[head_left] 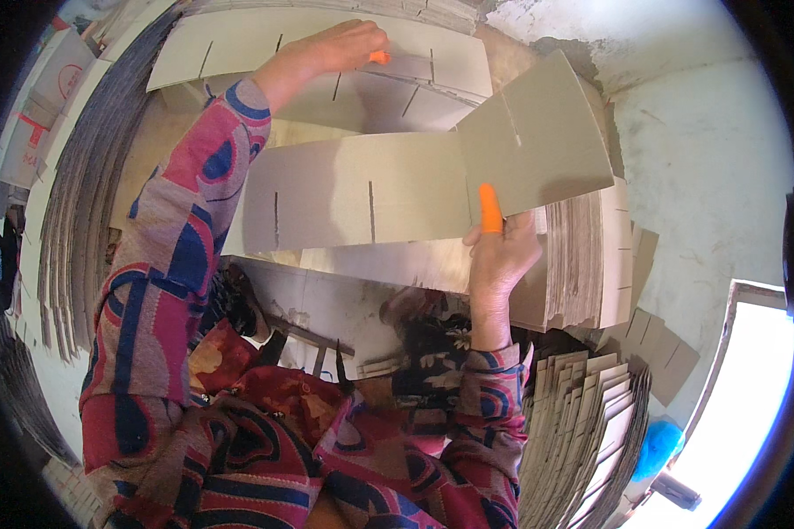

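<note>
My right hand [503,256] grips a long grey-beige slotted cardboard strip [326,189] by its near edge, an orange finger cot on its thumb lying over the board. The strip bends at a crease, and its right part tilts upward. Beyond it, my left hand [344,48] is closed over another slotted cardboard strip [238,48] at the back, an orange cot showing on one digit. Whatever that hand may pinch is hidden by its curled fingers. Beneath both hands is a pale work surface [388,263].
Tall stacks of cardboard strips stand at the left [84,203] and right [573,264]. More upright cardboard pieces [582,423] fill the lower right. A white box [44,106] sits at upper left; a blue bag [657,448] is near the bright doorway [737,379].
</note>
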Action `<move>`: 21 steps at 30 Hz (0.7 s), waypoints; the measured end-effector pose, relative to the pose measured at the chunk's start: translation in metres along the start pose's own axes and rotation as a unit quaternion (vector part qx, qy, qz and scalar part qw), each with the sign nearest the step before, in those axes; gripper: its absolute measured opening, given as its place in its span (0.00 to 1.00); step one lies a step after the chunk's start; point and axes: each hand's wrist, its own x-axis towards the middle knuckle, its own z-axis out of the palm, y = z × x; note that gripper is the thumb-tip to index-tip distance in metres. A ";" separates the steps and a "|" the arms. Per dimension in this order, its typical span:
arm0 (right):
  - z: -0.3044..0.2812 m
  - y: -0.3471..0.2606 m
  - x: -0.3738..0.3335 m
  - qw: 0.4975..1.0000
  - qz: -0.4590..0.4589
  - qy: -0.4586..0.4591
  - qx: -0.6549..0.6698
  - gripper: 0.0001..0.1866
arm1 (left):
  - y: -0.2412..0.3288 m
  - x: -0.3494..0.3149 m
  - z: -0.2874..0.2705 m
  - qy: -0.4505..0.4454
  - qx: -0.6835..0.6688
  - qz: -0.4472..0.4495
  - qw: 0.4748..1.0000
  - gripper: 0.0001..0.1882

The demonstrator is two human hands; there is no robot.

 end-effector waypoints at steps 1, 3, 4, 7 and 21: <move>0.001 -0.003 0.000 1.000 -0.002 -0.003 0.001 0.12 | -0.007 -0.004 0.002 0.017 0.021 0.011 1.000 0.08; 0.002 -0.005 0.000 1.000 -0.002 -0.005 -0.002 0.12 | -0.006 -0.007 0.003 0.025 0.056 -0.003 0.998 0.05; 0.000 -0.002 0.000 1.000 -0.003 -0.001 -0.005 0.11 | 0.008 -0.006 0.001 0.017 0.070 -0.024 0.997 0.05; 0.000 -0.001 -0.002 1.000 0.003 0.006 -0.009 0.10 | 0.021 -0.019 0.003 0.104 0.120 0.013 0.987 0.08; 0.008 -0.003 -0.009 0.992 -0.073 0.003 -0.099 0.09 | 0.110 -0.053 -0.046 0.270 0.212 0.138 0.929 0.26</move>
